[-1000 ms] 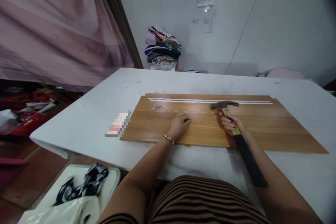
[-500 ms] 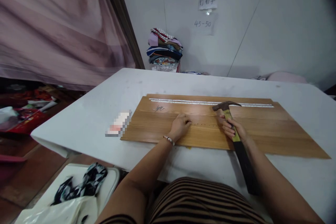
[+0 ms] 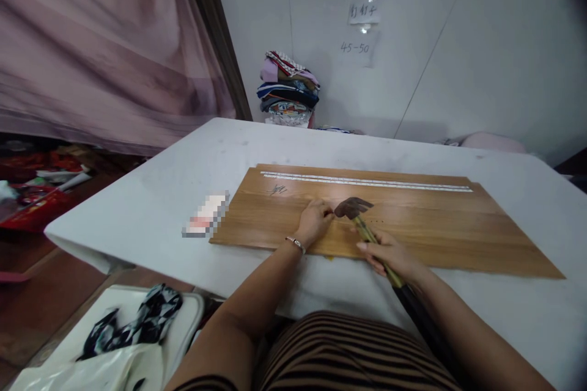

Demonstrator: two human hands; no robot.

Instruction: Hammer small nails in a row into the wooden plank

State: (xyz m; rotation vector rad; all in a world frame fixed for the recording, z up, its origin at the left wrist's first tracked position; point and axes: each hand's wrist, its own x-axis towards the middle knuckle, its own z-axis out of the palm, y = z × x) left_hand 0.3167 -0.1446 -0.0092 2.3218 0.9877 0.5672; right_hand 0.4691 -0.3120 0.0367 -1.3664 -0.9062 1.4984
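Note:
On the wooden board [image 3: 435, 226], my left hand [image 3: 315, 220] is closed in a pinch on a nail, which its fingertips and the hammer head mostly hide. My right hand [image 3: 389, 253] is wrapped around the yellow and black handle of a claw hammer [image 3: 354, 208]. The hammer's face is right beside the left fingertips, low over the board; whether it touches the nail I cannot tell. A row of small dark nail heads [image 3: 376, 220] runs rightward from there. Several loose nails [image 3: 277, 189] lie in a little heap at the board's upper left.
Two white measuring strips [image 3: 367, 182] lie along the board's far side. A blurred-out flat object [image 3: 206, 215] is left of the board on the white table [image 3: 151, 189]. Folded clothes [image 3: 288, 88] are stacked by the wall. A white chair [image 3: 183, 317] with a patterned cloth stands at lower left.
My right hand has swung the hammer left and down, bringing its head from over the board's middle to my left fingertips. The left hand stays in place.

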